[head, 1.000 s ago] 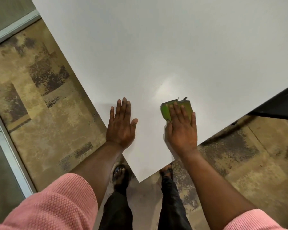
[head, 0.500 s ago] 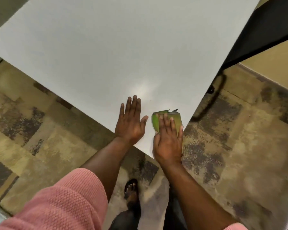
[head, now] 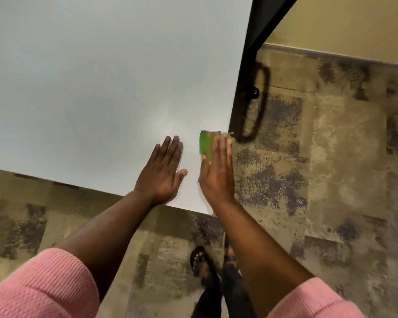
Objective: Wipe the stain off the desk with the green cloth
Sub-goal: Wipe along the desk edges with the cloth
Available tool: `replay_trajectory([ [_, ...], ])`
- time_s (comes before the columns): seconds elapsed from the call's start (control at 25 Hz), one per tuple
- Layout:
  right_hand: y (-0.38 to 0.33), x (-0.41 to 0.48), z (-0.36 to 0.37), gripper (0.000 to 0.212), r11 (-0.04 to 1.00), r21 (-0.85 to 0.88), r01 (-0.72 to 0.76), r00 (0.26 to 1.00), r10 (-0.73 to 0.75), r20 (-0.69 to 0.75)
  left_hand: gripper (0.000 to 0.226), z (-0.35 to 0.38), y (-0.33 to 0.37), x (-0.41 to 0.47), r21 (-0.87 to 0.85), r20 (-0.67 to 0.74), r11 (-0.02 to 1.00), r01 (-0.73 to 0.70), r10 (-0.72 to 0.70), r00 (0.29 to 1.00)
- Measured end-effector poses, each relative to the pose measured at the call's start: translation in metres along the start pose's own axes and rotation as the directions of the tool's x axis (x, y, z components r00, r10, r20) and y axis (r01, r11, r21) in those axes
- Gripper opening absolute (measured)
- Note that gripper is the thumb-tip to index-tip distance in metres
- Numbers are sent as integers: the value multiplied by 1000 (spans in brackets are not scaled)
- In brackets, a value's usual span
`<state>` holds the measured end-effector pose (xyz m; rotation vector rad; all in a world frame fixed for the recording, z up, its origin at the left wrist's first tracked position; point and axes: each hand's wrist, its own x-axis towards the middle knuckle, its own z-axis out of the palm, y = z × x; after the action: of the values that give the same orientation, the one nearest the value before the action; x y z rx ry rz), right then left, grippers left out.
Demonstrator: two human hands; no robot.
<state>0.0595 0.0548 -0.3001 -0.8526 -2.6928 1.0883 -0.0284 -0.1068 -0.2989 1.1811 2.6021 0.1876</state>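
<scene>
The white desk (head: 101, 88) fills the upper left, with its near corner by my hands. A folded green cloth (head: 206, 144) lies flat on the desk close to its right edge. My right hand (head: 217, 171) presses flat on the cloth, fingers straight, covering its right half. My left hand (head: 162, 173) rests palm down on the bare desktop just left of the cloth, fingers together and thumb out, holding nothing. A pale glossy patch (head: 163, 126) shows on the desk beyond my left fingertips. I see no distinct stain.
Mottled tan and grey carpet (head: 319, 180) surrounds the desk. A black desk frame with a looped foot (head: 255, 99) runs along the right edge. A beige wall (head: 342, 26) stands at the top right. My feet in sandals (head: 202, 265) are below the corner.
The view has swung so the desk corner now sits lower and left. My right hand and the cloth have slid toward the desk's right edge; my left hand stays flat beside them.
</scene>
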Motion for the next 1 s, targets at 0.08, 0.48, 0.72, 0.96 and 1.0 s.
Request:
replay_trajectory([
  [0.08,-2,47,-8,62,999,4,-36,999,36,-15,70,0,0,1,0,-14,1000,-5,5,1000],
  [0.48,4,-75,17,63,999,36,-26,992,30,-124,69,0,-2,4,1,-28,1000,1,-1,1000],
  [0.72,-4,10,2,66,995,-35,-91,995,89,-50,69,-1,-1,3,-2,-10,1000,2,-2,1000],
  [0.96,3,-26,3,66,996,-78,-47,998,45,-38,69,3,0,2,21,-23,1000,1,-1,1000],
  [1.0,3,-46,5,66,995,-82,-49,999,47,-21,68,3,-1,2,18,-24,1000,1,-1,1000],
])
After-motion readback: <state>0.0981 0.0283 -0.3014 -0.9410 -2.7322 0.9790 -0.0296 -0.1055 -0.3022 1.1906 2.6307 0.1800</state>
